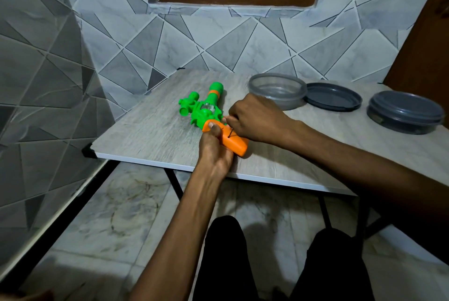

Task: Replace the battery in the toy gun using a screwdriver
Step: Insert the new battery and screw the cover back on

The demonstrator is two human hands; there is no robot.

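A green toy gun [201,108] with an orange handle [234,142] lies flat on the grey table [150,130], barrel pointing away from me. My left hand [215,147] grips the orange handle, thumb on top. My right hand [255,118] is curled round a thin screwdriver [230,132]; only its short metal shaft shows, and its tip touches the handle's upper face. No battery is in sight.
An open clear round container [278,90] stands at the back of the table, its dark lid [332,96] lying beside it. A second, lidded container [404,112] sits at the right. The table's front edge [170,165] runs just below my left hand. Tiled walls lie behind and to the left.
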